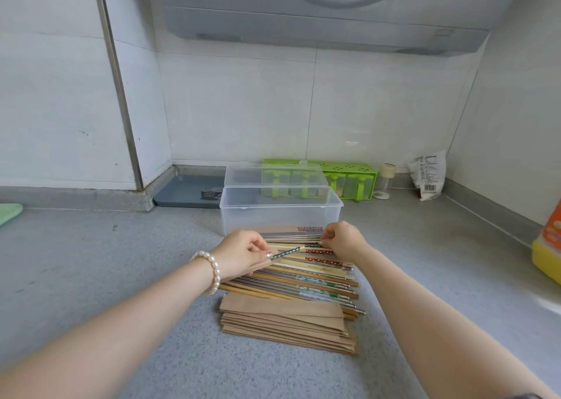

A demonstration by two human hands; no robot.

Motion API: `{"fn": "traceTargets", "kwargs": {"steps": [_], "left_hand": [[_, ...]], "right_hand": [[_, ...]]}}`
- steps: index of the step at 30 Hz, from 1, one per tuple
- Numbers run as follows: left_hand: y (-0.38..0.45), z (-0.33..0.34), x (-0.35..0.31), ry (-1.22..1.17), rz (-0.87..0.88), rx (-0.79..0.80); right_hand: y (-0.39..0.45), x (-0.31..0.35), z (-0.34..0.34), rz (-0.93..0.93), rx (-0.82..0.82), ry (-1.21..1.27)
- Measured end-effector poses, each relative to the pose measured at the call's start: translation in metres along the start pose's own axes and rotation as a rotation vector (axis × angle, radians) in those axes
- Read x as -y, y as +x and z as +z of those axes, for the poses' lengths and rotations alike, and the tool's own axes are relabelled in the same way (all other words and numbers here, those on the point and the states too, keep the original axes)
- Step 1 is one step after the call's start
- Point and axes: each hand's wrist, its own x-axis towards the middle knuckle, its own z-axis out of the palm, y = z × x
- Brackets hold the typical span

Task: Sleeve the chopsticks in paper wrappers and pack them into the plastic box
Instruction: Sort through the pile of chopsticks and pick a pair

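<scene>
- green spice rack [349,175] by the back wall
- grey tray [185,193] in the corner
- small jar [385,180], white bag [428,174] beside it
- yellow bottle [549,247], right edge of the tabletop [121,262]

Your counts on the counter

You have one clear plastic box [280,213] with one lid [274,175] open behind it, one stack of brown paper wrappers [285,322] too tightly layered to count, and one spread of loose chopsticks [315,272], too many and too overlapped to count exactly. Behind these stand one green seasoning rack [349,175], one small jar [385,180], one printed bag [428,175], one grey tray [188,192] and one yellow bottle [549,247].
</scene>
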Motion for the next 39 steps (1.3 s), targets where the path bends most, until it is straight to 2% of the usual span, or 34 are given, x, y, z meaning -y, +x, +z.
{"fn": "traceTargets", "kwargs": {"steps": [7, 15, 22, 25, 32, 39], "left_hand": [[0.007, -0.003, 0.006, 0.019, -0.008, 0.072], [0.007, -0.004, 0.004, 0.020, -0.015, 0.099], [0.003, -0.009, 0.006, 0.045, -0.030, 0.085], [0.001, -0.012, 0.004, 0.043, -0.023, 0.079], [-0.010, -0.025, -0.007, 0.011, -0.001, 0.042], [-0.025, -0.035, -0.013, 0.021, 0.023, 0.019]], "right_hand": [[0.005, -0.007, -0.008, -0.044, 0.100, 0.103], [0.004, -0.009, -0.002, 0.001, 0.049, 0.237], [-0.001, -0.007, -0.001, -0.108, -0.054, 0.146], [-0.006, -0.005, -0.021, -0.114, 0.006, 0.192], [-0.045, -0.016, -0.106, -0.132, 0.196, 0.642], [-0.071, -0.019, -0.141, -0.114, 0.262, 0.572]]}}
